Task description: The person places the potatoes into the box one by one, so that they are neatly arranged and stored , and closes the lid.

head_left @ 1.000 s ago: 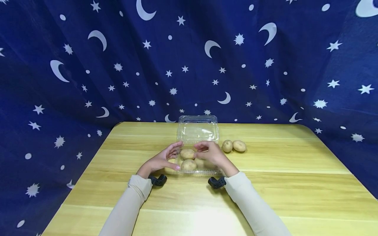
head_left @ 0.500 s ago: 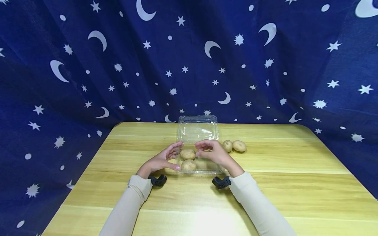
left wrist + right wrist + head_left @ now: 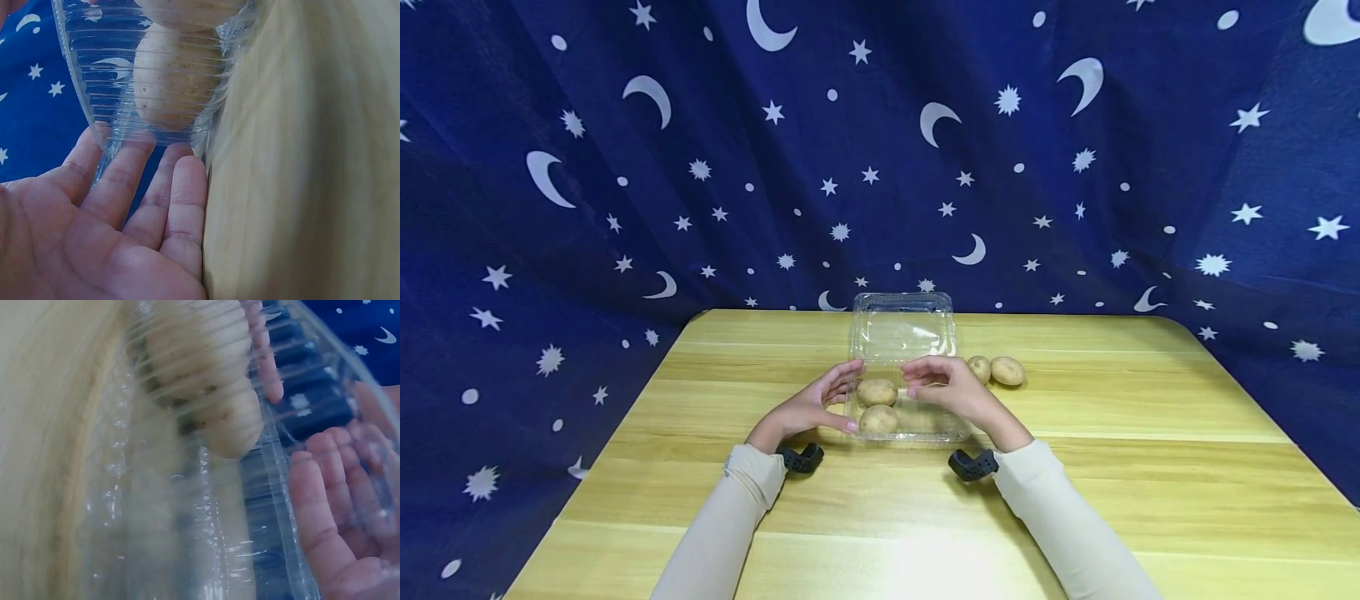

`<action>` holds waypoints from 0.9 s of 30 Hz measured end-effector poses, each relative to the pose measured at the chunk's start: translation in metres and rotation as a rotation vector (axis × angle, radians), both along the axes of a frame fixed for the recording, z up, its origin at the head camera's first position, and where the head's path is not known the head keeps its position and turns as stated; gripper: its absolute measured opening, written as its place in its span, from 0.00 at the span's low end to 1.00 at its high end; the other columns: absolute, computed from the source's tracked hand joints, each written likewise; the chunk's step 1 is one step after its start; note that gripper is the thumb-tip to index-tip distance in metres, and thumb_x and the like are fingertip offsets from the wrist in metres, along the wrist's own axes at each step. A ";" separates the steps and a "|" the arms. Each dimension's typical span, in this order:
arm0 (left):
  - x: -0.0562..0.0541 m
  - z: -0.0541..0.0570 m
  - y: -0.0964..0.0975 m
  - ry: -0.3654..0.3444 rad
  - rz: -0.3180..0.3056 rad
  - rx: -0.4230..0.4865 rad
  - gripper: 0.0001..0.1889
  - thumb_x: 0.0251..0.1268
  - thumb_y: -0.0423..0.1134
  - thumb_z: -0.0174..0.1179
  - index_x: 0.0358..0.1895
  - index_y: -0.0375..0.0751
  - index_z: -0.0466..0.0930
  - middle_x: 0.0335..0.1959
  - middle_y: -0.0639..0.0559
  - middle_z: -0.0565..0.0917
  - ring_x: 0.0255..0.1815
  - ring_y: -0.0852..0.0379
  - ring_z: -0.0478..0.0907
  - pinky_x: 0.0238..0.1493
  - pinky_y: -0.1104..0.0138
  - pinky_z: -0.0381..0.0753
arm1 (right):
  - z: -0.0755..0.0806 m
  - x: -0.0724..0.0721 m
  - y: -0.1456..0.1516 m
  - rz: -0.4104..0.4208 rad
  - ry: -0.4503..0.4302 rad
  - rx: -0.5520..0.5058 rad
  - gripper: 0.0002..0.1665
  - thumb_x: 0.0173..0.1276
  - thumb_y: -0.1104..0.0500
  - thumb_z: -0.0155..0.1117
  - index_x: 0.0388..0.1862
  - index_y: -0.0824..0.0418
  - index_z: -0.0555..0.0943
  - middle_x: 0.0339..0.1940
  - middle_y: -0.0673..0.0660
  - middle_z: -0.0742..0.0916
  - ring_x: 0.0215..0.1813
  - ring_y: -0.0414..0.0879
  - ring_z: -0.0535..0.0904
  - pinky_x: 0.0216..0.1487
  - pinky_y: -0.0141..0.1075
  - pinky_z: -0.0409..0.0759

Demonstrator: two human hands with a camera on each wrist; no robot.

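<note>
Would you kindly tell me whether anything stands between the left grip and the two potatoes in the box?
Yes: the left wall of the clear box. The left grip is outside it, the potatoes just inside. From above, with the lid open, nothing visible covers them.

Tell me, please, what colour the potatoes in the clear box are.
The potatoes are pale tan with small darker specks, best seen in the left wrist view.
</note>
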State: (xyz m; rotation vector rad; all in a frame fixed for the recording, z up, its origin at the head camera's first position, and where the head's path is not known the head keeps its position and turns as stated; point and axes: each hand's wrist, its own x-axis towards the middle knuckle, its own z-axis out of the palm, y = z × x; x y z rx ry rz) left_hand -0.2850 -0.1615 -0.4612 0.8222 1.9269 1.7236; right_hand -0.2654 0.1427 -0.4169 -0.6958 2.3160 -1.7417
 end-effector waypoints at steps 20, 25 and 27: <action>-0.001 -0.001 0.000 -0.001 -0.004 0.007 0.60 0.63 0.36 0.80 0.88 0.32 0.44 0.88 0.31 0.50 0.87 0.32 0.49 0.85 0.41 0.53 | 0.004 0.005 0.017 0.032 -0.057 -0.064 0.27 0.73 0.71 0.69 0.66 0.84 0.76 0.61 0.81 0.83 0.52 0.43 0.86 0.56 0.31 0.86; -0.001 -0.001 0.000 0.005 -0.005 0.009 0.59 0.63 0.36 0.80 0.88 0.32 0.44 0.88 0.30 0.50 0.87 0.31 0.49 0.85 0.41 0.53 | 0.008 0.006 0.024 0.063 -0.028 -0.044 0.26 0.73 0.72 0.69 0.65 0.83 0.77 0.59 0.82 0.84 0.52 0.43 0.87 0.56 0.31 0.86; -0.001 -0.002 0.000 0.007 -0.002 0.003 0.59 0.63 0.36 0.80 0.88 0.32 0.44 0.88 0.31 0.50 0.87 0.31 0.49 0.85 0.41 0.53 | 0.010 0.006 0.026 0.077 -0.024 -0.042 0.26 0.73 0.72 0.69 0.65 0.83 0.77 0.58 0.83 0.83 0.52 0.45 0.88 0.56 0.31 0.86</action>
